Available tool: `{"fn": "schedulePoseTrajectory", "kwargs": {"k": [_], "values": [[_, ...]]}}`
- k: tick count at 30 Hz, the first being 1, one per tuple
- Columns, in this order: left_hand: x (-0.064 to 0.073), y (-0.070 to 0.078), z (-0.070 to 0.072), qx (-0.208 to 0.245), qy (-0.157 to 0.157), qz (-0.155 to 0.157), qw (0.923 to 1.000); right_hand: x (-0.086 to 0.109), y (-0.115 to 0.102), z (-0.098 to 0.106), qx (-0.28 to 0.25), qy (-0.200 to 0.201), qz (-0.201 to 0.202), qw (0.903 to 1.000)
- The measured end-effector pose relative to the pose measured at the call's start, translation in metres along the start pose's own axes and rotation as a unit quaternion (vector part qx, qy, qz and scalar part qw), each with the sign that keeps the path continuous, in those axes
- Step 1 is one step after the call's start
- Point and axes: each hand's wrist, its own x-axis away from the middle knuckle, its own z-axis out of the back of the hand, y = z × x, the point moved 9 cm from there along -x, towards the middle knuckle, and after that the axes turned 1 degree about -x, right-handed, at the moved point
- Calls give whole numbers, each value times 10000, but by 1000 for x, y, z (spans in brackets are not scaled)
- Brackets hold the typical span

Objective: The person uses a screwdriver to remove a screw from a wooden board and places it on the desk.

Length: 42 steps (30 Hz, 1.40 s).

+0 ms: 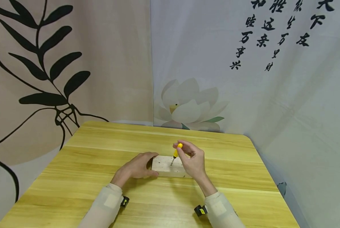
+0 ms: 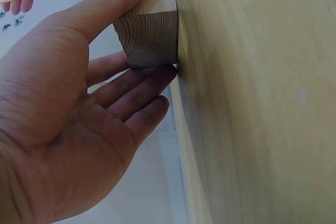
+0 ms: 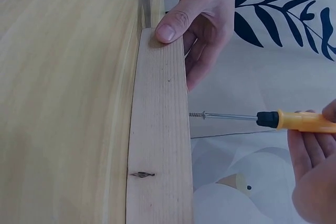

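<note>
A pale wooden block [image 1: 170, 171] lies flat on the table in the head view. My left hand [image 1: 138, 166] grips its left end, thumb on the near side and fingers round the far side. Above the block, my right hand [image 1: 194, 160] holds a screwdriver [image 1: 176, 154] by its yellow handle, fingers and thumb round it. The shaft slants down to a screw [image 3: 196, 115], which stands out of the block's top face with the driver tip at its head. In the left wrist view, the block's end grain [image 2: 149, 40] shows between thumb and fingers.
The wooden table [image 1: 101, 142] extends around the block on all sides. Behind it hangs a cloth backdrop [image 1: 124, 63] with printed leaves, a lotus and characters. Black wrist devices show below each forearm, the left one [image 1: 125, 201] and the right one [image 1: 200, 210].
</note>
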Motion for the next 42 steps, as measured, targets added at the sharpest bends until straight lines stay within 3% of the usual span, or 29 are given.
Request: {"fn": "schedulePoseTrajectory", "kwargs": {"k": [28,42], "values": [[0,-4,-1,46,-17,136,9999,-1,0,0,-153,63,264,9995],[0,-3,-1,81,-21,187,9998,1,6,2,-64,120,-79,9999]]}}
